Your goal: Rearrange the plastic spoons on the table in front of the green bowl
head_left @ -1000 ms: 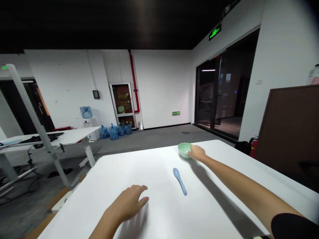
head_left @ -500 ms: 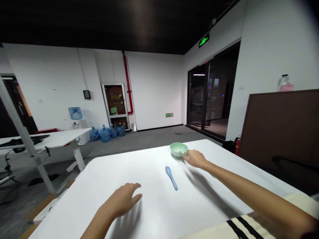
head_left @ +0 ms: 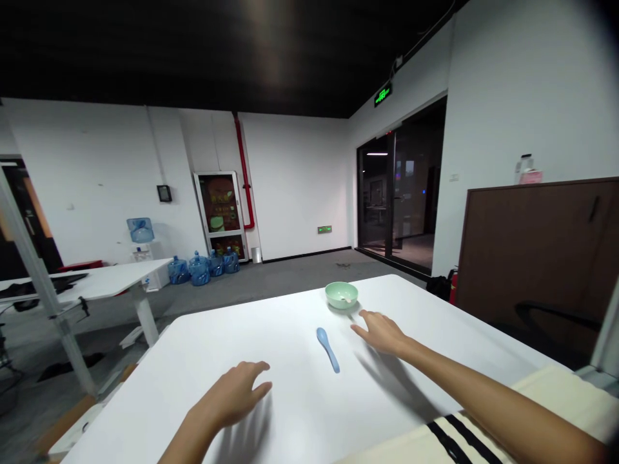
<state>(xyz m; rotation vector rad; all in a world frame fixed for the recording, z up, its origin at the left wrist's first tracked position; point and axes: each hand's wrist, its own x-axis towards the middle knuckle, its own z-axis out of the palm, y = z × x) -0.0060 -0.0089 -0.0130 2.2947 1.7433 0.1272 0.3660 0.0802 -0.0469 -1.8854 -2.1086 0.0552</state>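
Note:
A light green bowl (head_left: 334,298) stands upright near the far edge of the white table (head_left: 290,412), with something small and pale inside that I cannot make out. Just to the near right of the bowl is my right hand (head_left: 382,331), fingers apart and nothing in them. Between my two hands lies a blue spoon (head_left: 328,350), its bowl end pointing away from me and its handle toward me. My left hand (head_left: 238,390) hovers over the table to the left of the spoon, thumb and fingers spread, holding nothing.
Cream cloth with black stripes (head_left: 449,438) shows at the table's near right edge. Beyond it on the right stands a brown cabinet (head_left: 527,251), with a black chair (head_left: 551,316) in front. Another white table (head_left: 120,274) is at the left, with blue water bottles (head_left: 199,269) on the floor behind.
My right hand has drawn back from the bowl's rim toward me, and its fingers have come apart. My left hand and the spoon have stayed in place. The view has tilted slightly.

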